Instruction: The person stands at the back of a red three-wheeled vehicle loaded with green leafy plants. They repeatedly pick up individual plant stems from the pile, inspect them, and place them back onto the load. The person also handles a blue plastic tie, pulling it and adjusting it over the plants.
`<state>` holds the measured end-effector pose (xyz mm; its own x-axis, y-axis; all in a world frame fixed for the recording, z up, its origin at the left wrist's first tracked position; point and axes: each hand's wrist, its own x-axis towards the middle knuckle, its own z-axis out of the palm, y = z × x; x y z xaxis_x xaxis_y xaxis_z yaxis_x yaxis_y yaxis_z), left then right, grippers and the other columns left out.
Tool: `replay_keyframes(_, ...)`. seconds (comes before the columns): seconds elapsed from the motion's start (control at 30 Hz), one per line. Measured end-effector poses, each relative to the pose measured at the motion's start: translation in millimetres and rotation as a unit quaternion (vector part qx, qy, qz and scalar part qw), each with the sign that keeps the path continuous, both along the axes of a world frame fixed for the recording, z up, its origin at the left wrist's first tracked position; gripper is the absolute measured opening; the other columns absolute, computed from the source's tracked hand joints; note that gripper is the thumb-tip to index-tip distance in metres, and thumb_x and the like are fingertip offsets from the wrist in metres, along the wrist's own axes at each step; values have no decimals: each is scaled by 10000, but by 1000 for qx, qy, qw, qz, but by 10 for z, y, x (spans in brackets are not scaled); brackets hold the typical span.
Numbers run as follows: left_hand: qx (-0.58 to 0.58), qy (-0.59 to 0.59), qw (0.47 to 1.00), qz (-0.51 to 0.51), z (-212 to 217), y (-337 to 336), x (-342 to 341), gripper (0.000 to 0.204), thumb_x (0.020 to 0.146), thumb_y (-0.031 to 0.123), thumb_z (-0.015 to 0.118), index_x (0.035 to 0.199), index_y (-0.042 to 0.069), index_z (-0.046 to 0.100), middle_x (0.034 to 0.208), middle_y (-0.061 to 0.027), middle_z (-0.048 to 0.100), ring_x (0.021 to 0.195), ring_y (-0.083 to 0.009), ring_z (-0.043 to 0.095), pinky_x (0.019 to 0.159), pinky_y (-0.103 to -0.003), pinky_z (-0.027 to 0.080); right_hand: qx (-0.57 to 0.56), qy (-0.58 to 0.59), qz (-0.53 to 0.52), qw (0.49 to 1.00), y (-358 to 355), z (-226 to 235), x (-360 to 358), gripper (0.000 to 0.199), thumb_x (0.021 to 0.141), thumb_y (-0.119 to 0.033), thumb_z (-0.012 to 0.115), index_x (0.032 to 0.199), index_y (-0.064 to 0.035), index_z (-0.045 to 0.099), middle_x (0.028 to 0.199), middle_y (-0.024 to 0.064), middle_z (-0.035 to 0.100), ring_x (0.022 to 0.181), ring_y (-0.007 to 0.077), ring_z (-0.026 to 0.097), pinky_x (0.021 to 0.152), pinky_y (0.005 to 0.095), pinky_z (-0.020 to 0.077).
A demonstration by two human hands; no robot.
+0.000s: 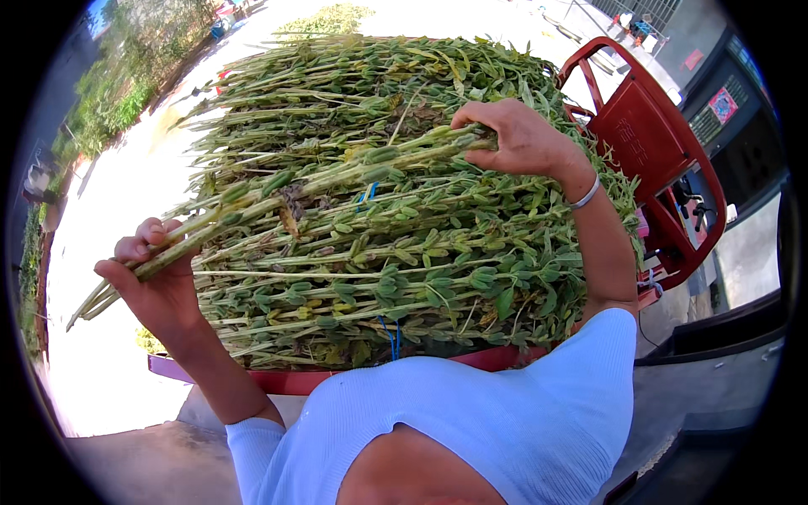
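My left hand (pixel 156 273) is closed around the bare cut ends of a small bundle of sesame stalks (pixel 316 189). Its upper, pod-covered end is gripped by my right hand (pixel 526 139), which wears a silver bracelet on the wrist. The bundle slants across the view, lower at the left and higher at the right, in front of a large pile of sesame stalks (pixel 404 252). Most of the piled stalks lie sideways, bare stems to the left and leafy, podded tops to the right. Blue string (pixel 393 337) shows at the pile's near side.
The pile rests on a cart with a red near edge (pixel 290 383). To the right rises the cart's red metal front frame (pixel 644 130), with handlebars (pixel 697 206) beyond. Bright paved ground (pixel 109 227) and bushes (pixel 130 93) lie to the left; a building doorway (pixel 741 126) is far right.
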<state>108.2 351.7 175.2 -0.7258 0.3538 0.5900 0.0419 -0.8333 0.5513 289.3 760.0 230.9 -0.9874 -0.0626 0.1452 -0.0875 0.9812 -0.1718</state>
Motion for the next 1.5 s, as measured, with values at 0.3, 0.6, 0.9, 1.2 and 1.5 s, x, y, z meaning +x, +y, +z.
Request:
replay_keyframes(0.3, 5, -198, 979, -55, -342, -301, -158, 485, 994, 454, 449, 917, -12, 558, 1053, -180, 574, 897, -252, 621, 769, -395, 610, 65, 155, 22, 986, -922, 407, 572, 503, 719, -131, 756, 1195, -152, 596, 874, 80, 619, 712, 267, 614, 596, 371, 500)
replay_keyframes(0.6, -178, -299, 933, 90, -792, -491, 297, 532, 993, 347, 517, 1268, -103, 448, 1142, -244, 590, 967, -265, 647, 808, -316, 594, -27, -21, 20, 999, -696, -682, 315, 427, 802, -146, 686, 1215, -162, 580, 866, 88, 538, 790, 293, 571, 675, 398, 477)
replay_keyframes(0.9, -486, 416, 630, 440, -200, 27, 749, 492, 785, 341, 742, 1141, 28, 611, 1150, -132, 610, 1019, -255, 601, 895, -416, 503, -15, -69, 122, 990, -606, -532, 103, 578, 754, -398, 749, 1184, -46, 591, 914, 123, 545, 854, 305, 547, 751, 410, 455)
replay_keyframes(1.2, -556, 537, 532, 345, -592, 654, 596, 775, 710, 620, 592, 1267, 82, 551, 1205, -97, 565, 1092, -265, 538, 1003, -474, 349, 111, -96, 54, 988, 144, -940, -928, 567, 711, -415, 789, 1026, 34, 648, 949, 191, 649, 914, 361, 629, 785, 441, 514)
replay_keyframes(1.5, -551, 511, 561, 348, -666, 589, 592, 715, 714, 583, 613, 1241, 102, 575, 1190, -113, 564, 1052, -281, 537, 930, -434, 387, 42, -211, 89, 973, 255, -1376, -1470, 558, 511, -408, 888, 724, 9, 583, 792, 200, 600, 762, 366, 585, 675, 436, 458)
